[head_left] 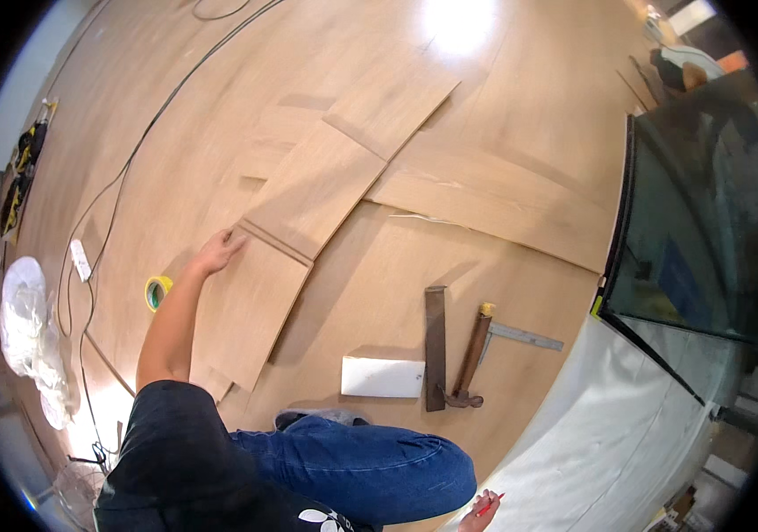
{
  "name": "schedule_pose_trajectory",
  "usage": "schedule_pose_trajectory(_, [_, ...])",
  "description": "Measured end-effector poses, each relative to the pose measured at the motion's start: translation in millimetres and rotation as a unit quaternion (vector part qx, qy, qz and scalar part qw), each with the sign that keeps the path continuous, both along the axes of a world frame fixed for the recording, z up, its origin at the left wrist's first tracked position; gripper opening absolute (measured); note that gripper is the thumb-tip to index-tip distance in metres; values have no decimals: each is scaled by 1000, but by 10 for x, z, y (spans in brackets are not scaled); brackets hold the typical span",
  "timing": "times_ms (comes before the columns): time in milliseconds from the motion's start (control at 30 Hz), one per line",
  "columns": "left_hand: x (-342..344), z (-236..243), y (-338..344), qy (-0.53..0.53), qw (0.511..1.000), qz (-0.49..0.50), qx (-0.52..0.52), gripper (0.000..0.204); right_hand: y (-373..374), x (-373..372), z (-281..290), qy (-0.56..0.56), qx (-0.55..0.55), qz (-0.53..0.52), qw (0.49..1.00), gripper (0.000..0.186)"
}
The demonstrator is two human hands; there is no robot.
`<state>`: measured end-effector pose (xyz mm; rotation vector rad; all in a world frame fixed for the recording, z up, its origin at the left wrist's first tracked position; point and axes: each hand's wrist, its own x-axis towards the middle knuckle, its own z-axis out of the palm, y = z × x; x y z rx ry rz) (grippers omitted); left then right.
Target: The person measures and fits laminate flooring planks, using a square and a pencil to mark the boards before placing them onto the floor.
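Note:
My left hand [215, 253] reaches forward and its bent fingers grip the left corner of a wood-look floor plank [259, 306]. This plank lies at an angle, its far end against another plank [319, 191] in a stack of loose boards. Low at the right, beside my bent knee, my right hand [478, 516] is closed on a red pen [489, 506]. In front of my knee are a white block [382, 378], a dark flat bar [435, 346], a hammer [471, 359] and a metal square [525, 336].
A yellow tape roll [157, 291] lies beside my left forearm. Black cables [135, 151] and a white power strip [80, 261] run along the left. A glass panel [707, 222] stands at right, above white sheeting [592, 417]. A plastic bag [33, 341] sits far left.

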<state>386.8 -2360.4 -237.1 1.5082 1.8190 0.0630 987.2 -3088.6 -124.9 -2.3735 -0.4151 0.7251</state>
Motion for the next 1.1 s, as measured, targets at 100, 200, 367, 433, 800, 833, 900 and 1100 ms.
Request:
schedule_pose_trajectory(100, [-341, -264, 256, -117, 988, 96, -26, 64, 89, -21, 150, 37, -94, -33, 994, 32])
schedule_pose_trajectory(200, [-302, -410, 623, -157, 972, 168, -51, 56, -71, -125, 135, -37, -156, 49, 986, 29])
schedule_pose_trajectory(367, [465, -76, 657, -174, 958, 129, -188, 63, 88, -527, 754, -5, -175, -47, 984, 30])
schedule_pose_trajectory(433, [426, -23, 573, -213, 952, 105, -195, 68, -36, -502, 712, 44, -166, -70, 983, 37])
schedule_pose_trajectory(800, [378, 573, 343, -132, 989, 61, 41, 62, -387, -1202, 584, -60, -98, -89, 989, 24])
schedule_pose_trajectory(833, [333, 733, 386, -144, 986, 40, 75, 61, -472, -1279, 604, -64, -88, -111, 988, 24])
schedule_pose_trajectory(900, [176, 921, 584, -64, 981, 11, 184, 53, -659, -1556, 511, -57, -70, -156, 984, 24])
schedule_pose_trajectory(1100, [52, 2214, 129, -114, 936, 39, 331, 46, -1156, -2128, 614, -103, -44, -270, 956, 27])
